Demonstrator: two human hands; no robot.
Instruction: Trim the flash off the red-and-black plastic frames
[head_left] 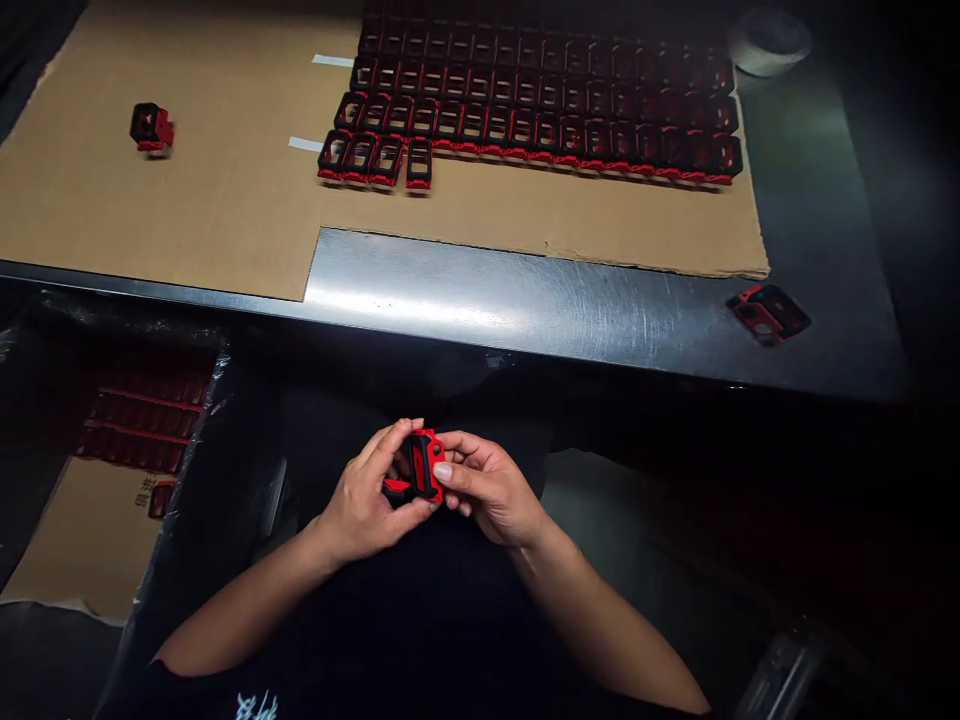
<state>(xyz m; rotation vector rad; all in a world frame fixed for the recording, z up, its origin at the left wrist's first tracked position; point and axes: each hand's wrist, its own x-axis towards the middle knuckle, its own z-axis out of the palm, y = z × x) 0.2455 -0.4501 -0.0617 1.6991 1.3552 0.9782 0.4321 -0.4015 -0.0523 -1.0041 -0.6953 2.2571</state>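
Dark room, light falling on brushed, scratched metal table (480, 290). Flat brown cardboard (225, 210) over much of it. Lower left, plastic-lined bin (202, 430), cardboard and red pieces inside. On cardboard, tight rows of red-and-black hollow rectangular frames (472, 125). Pale round tape roll (771, 45) at far corner. Left hand (366, 498): thumb and fingers curved around red-and-black part (424, 465), below table edge; right hand (491, 488) pinching its side.

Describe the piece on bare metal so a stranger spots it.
On the metal table, find the lower right corner of the right cardboard sheet. Just below it lies a red and black piece, alone on bare metal, unlike the rows on cardboard.
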